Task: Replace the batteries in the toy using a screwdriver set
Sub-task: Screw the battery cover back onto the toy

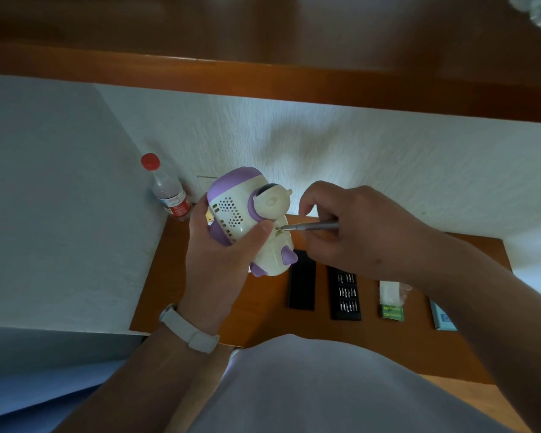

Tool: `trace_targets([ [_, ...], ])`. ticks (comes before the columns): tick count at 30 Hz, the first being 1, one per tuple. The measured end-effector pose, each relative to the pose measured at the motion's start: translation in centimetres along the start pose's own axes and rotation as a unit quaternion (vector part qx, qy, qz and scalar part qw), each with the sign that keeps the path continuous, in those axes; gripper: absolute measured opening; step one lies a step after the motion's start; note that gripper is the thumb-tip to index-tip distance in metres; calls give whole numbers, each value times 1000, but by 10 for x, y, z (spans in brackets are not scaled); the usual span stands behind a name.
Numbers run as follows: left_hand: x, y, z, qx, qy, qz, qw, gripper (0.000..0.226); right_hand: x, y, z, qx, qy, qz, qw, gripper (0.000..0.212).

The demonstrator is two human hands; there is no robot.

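The left hand (219, 248) is closed around the toy (250, 214), a cream and purple figure with a perforated panel. The fingers wrap its far side and the thumb presses flat across its near face, just beside the screw. The toy is held off the surface, tilted, above the far left part of the wooden table (169, 292). The left forearm comes up from the lower left, wrist bent slightly inward, with a white watch band (188, 328) on the wrist. The right hand (356, 232) grips a slim metal screwdriver (310, 227): its fingers are curled round the handle, and the shaft lies almost level, pointing left. The tip touches a small screw on the toy's underside, beside the left thumb. The right forearm reaches in from the lower right, passing over the table's right side. On the table below the hands, a black case lid (301, 281) lies near the middle. A black tray of bits (345, 292) lies just to its right, and a green pack of batteries (391, 312) with white wrapping behind it lies further right. A light blue box (444, 317) sits near the right edge, partly hidden by the right arm. A clear bottle (169, 192) with a red cap stands at the far left corner, against the wall.
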State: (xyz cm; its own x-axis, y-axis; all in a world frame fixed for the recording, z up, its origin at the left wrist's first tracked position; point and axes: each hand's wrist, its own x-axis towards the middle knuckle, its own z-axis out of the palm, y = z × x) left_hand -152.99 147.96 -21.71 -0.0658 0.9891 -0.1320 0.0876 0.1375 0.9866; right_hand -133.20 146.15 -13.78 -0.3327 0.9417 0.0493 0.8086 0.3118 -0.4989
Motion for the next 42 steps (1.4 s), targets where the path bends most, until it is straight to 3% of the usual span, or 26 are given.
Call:
trace_targets([
  [4, 1, 4, -2, -18, -4, 2, 1000, 91, -2, 1, 0, -11, 2, -13, 1000, 10],
  [7, 0, 5, -1, -21, -2, 4, 1000, 94, -2, 0, -1, -25, 11, -14, 1000, 8],
  [21, -6, 4, 0, -11, -24, 26, 999, 93, -6, -5, -5, -44, 35, 8, 998, 18],
  [31, -5, 1, -1, -26, -34, 20, 999, 92, -13, -10, -3, -24, 9, 12, 1000, 8],
  [38, -8, 1, -4, -30, -49, 23, 998, 89, -16, -14, -7, -36, 10, 31, 999, 27],
  [42, -9, 2, -7, -27, -49, 23, 998, 92, -17, -15, -5, -25, 18, 30, 999, 22],
])
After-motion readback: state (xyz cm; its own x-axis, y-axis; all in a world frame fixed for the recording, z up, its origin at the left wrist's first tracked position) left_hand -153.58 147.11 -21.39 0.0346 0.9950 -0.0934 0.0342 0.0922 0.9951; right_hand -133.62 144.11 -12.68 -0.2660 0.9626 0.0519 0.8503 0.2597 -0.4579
